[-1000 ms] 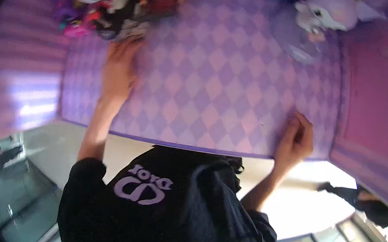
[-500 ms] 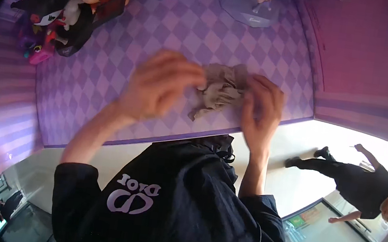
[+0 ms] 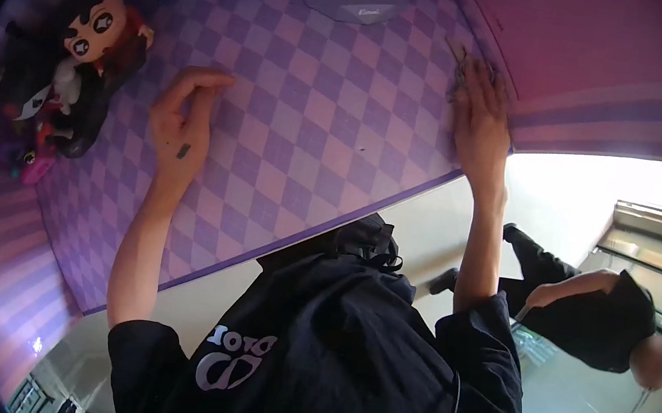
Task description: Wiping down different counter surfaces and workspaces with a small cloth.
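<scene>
Your right hand (image 3: 482,122) lay spread on the crumpled grey cloth (image 3: 461,54), its fingers extended over it; the cloth peeked out beyond the fingertips, near the right wall (image 3: 600,66) of the diamond-patterned surface (image 3: 297,144). Your left hand (image 3: 182,120) was well apart to the cloth's left, fingers loosely bent, a narrow gap between thumb and fingers.

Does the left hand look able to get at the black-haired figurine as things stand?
Probably yes: the left hand appears empty, and only bare checkered surface shows between it and the black-haired figurine.
</scene>
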A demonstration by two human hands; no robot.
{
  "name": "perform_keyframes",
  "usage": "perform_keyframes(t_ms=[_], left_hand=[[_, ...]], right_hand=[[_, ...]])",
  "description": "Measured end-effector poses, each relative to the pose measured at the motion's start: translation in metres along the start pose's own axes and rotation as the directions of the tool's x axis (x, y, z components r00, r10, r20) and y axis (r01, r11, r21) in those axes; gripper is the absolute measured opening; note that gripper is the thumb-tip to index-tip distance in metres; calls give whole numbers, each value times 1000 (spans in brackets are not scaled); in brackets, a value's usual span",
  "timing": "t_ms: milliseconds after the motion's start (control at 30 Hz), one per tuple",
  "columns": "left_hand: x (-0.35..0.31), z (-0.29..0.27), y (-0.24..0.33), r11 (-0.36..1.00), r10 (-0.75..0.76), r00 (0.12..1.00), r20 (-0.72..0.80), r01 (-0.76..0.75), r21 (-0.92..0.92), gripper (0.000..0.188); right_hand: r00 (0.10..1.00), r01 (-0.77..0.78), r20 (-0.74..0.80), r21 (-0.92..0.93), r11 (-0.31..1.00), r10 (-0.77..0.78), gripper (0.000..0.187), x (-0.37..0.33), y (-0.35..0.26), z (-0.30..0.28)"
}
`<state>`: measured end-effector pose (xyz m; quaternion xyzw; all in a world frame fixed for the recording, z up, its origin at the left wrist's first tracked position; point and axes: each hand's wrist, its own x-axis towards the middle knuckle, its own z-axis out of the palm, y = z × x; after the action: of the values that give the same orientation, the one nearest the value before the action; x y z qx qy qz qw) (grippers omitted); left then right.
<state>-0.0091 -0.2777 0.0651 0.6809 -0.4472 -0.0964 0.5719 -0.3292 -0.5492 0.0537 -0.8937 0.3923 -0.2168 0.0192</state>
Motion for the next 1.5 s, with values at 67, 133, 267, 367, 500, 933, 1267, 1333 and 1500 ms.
perform_keyframes(t_ms=[67, 133, 267, 367, 500, 933, 1267, 1333, 1500], left_hand=[[1, 0, 5, 999, -44, 999, 5, 44, 28, 26], [-2, -1, 10, 993, -93, 996, 8, 93, 67, 26], [2, -2, -1, 987, -159, 987, 20, 159, -8, 27], [-1, -7, 1, 981, -196, 980, 20, 196, -4, 27], [1, -8, 5, 975, -223, 975, 19, 223, 28, 28], [1, -1, 10, 965, -261, 965, 25, 261, 14, 27], [3, -2, 0, 973, -219, 975, 27, 221, -74, 25], [-4, -4, -3, 975, -190, 981, 28, 192, -114, 28], [2, 6, -20, 965, 29, 998, 54, -14, -262, 22]], right_hand=[[980, 182, -92, 33, 983, -179, 50, -16, -24, 8], [936, 351, -114, 401, 846, -334, 47, -30, -92, -15], [847, 371, 170, 488, 790, -503, 53, -93, -149, -29], [911, 320, 134, 367, 873, -390, 46, -65, -92, -26], [997, 50, 58, 148, 988, -59, 48, -42, -10, -32], [984, 82, 139, 207, 975, -112, 50, -23, -16, -16], [874, 487, -1, 27, 873, -487, 54, 198, 51, 123], [915, 267, 338, -106, 958, -218, 58, 225, 44, 161], [922, 291, 213, 167, 942, -323, 67, 255, 92, 153]])
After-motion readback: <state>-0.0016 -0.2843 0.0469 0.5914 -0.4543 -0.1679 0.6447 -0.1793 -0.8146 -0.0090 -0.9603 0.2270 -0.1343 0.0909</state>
